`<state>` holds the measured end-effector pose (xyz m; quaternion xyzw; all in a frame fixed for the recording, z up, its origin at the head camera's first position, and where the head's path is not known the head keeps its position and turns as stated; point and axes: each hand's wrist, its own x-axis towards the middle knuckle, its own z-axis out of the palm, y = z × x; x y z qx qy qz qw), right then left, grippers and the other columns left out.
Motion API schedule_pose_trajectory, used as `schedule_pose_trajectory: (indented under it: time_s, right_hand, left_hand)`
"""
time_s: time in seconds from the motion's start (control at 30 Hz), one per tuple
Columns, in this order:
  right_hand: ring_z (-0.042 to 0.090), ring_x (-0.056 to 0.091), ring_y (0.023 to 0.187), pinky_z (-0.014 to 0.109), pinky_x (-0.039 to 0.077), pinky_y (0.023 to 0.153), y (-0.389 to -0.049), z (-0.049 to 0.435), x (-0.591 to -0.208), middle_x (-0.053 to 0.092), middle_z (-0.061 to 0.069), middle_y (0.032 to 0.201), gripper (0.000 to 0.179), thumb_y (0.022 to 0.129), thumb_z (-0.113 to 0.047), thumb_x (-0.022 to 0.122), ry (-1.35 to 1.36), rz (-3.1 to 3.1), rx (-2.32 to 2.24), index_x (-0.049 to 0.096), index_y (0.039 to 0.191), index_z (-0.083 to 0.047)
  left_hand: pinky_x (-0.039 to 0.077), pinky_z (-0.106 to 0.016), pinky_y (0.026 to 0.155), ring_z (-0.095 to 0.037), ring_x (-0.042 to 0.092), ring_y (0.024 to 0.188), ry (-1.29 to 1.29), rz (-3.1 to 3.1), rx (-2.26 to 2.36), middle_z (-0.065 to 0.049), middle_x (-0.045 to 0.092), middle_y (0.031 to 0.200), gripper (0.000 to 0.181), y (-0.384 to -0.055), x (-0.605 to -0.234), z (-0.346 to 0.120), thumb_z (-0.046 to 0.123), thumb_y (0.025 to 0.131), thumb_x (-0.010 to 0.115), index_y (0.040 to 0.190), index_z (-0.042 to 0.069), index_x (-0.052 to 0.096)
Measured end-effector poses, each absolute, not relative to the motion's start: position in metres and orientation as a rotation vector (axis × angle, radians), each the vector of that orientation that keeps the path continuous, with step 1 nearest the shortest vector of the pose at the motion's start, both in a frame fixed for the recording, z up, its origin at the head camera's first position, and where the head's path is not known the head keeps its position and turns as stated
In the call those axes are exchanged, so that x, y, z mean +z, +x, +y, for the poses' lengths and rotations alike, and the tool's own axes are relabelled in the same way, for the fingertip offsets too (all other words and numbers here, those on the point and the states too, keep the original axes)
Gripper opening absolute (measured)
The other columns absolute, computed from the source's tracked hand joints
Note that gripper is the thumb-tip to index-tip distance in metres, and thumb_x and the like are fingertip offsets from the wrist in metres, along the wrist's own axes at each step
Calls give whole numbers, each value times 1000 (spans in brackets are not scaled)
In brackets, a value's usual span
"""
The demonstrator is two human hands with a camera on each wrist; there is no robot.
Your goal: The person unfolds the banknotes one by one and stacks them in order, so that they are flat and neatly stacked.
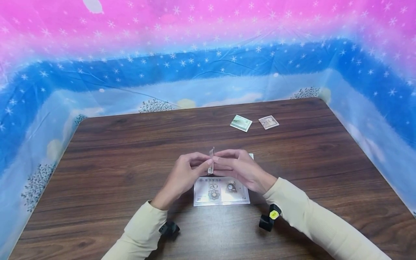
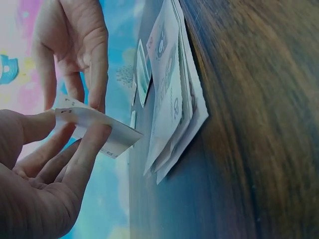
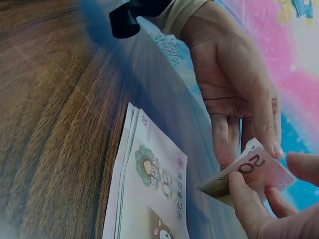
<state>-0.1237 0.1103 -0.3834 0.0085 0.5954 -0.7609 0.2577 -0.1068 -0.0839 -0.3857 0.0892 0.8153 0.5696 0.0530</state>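
Both hands pinch a folded 20 banknote [image 1: 211,162] between fingers and thumb, holding it on edge above a stack of banknotes [image 1: 221,198]. My left hand [image 1: 185,175] grips it from the left. From the right, my right hand [image 1: 248,171] holds its other side, with the printed 20 showing in the right wrist view on the folded banknote [image 3: 259,172]. The flat stack lies just below the hands, its top note marked 20 with a cartoon figure. Several layers show along the edge of the stack [image 2: 182,94] in the left wrist view.
Farther back on the wooden table [image 1: 130,144] lie a green folded note [image 1: 241,123] and a brownish folded note [image 1: 268,122]. Another pale piece [image 1: 251,156] peeks out behind the right hand, mostly hidden. A snowflake-patterned cloth [image 1: 195,61] hangs around the table's far and side edges.
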Motion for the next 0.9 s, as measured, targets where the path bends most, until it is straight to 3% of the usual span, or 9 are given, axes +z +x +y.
schedule_pose_trajectory:
  time_s: [0.2,0.4,0.53,0.67,0.9]
  right_hand:
    - [28,69,105,43,54,97,-120,113,-384,65,21,122,43,92,-7,73,24,1720,-2055,56,129,9]
    - [27,71,98,40,57,92,-118,117,-383,67,21,117,39,94,-1,66,41,1763,-2054,56,130,10]
    - [24,70,95,38,58,88,-118,122,-382,66,21,115,41,93,2,62,73,1840,-2036,53,131,12]
    - [20,69,94,36,59,85,-119,129,-381,66,22,115,45,91,4,60,111,1905,-2014,49,134,13]
    - [17,68,93,34,59,84,-120,144,-379,68,20,113,45,90,5,64,119,1924,-1996,51,132,13]
  left_hand:
    - [57,-36,89,-22,73,100,323,2478,1707,-9,76,106,18,-103,-383,-82,11,95,71,111,4,75]
    - [59,-36,85,-27,72,104,292,2425,1781,-16,74,110,22,-100,-381,-81,6,97,67,118,2,70]
    - [60,-36,78,-29,73,100,234,2426,1823,-20,73,109,31,-99,-380,-81,-2,95,64,126,0,64]
    - [60,-34,79,-31,74,94,161,2455,1861,-22,73,105,38,-99,-380,-84,-6,90,65,128,-2,62]
    - [61,-33,76,-32,74,90,56,2417,1929,-21,73,98,37,-99,-384,-93,-6,88,70,124,-2,62]
